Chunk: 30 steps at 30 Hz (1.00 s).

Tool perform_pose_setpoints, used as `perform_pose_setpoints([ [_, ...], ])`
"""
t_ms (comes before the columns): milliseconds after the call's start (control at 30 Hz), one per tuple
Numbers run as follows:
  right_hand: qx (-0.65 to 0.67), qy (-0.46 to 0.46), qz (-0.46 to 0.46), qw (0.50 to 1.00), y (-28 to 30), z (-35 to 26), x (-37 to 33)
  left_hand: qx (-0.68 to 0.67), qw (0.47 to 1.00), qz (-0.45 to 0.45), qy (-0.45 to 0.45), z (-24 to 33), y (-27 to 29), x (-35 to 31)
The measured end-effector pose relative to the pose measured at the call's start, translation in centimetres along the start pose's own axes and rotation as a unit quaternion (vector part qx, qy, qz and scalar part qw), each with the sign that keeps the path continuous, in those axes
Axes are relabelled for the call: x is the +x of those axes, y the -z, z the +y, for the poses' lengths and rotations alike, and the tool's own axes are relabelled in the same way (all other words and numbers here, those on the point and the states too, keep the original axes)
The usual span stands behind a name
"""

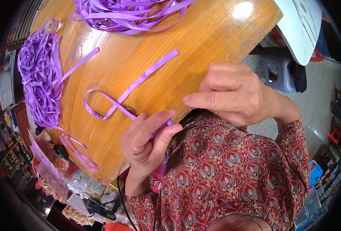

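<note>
My left hand (pixel 145 138) pinches a purple ribbon (pixel 145 76) between thumb and fingers. A small rolled or knotted purple end sticks out at its fingertips. From this hand the ribbon runs onto the wooden table (pixel 201 36), crosses itself in a loop with a small knot on it, and ends in a flat tip farther back. To the right, just off the table's near edge, my right hand (pixel 232 96) is closed, its fingers curled and one digit pointing toward the left hand. Whether it holds anything is hidden. The two hands are apart.
A heap of purple ribbon (pixel 39 81) lies at the table's left, another bundle (pixel 128 15) at the back. A short looped ribbon piece (pixel 78 154) rests near the left edge. A grey plastic stool (pixel 278 73) and a white tabletop (pixel 299 27) stand to the right.
</note>
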State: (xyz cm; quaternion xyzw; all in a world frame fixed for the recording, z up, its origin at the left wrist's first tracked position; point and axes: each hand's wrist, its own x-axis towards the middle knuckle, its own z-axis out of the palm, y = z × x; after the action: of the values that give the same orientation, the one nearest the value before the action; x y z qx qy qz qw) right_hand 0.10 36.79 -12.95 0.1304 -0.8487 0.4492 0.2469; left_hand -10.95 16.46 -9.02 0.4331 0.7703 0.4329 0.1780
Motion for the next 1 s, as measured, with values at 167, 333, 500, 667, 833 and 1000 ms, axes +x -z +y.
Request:
perform_pose_setpoints([
  [167, 0.021, -0.007, 0.006, 1.0, -0.2, 0.0, 0.0, -0.042, 0.999, 0.019, -0.021, -0.1, -0.3, -0.1],
  [333, 0.022, -0.003, -0.009, 1.0, -0.1, 0.0, 0.1, -0.064, 0.997, 0.022, -0.026, -0.2, -0.3, -0.2],
  [500, 0.125, -0.062, 0.015, 0.99, -0.8, -0.1, -0.2, -0.006, 0.999, -0.004, -0.052, 0.0, 0.1, 0.1],
  [667, 0.103, -0.059, 0.019, 0.993, -0.7, -0.5, -0.3, -0.102, 0.994, -0.045, 0.013, -0.1, 0.1, -0.4],
  [833, 0.032, -0.006, 0.034, 0.999, -0.9, -0.3, -0.6, -0.19, 0.98, -0.053, 0.026, -0.6, 0.2, -0.4],
  [1000, 0.013, 0.025, 0.02, 0.999, -0.9, -0.2, -1.1, -0.193, 0.974, -0.109, 0.053, -0.4, 0.8, -0.2],
])
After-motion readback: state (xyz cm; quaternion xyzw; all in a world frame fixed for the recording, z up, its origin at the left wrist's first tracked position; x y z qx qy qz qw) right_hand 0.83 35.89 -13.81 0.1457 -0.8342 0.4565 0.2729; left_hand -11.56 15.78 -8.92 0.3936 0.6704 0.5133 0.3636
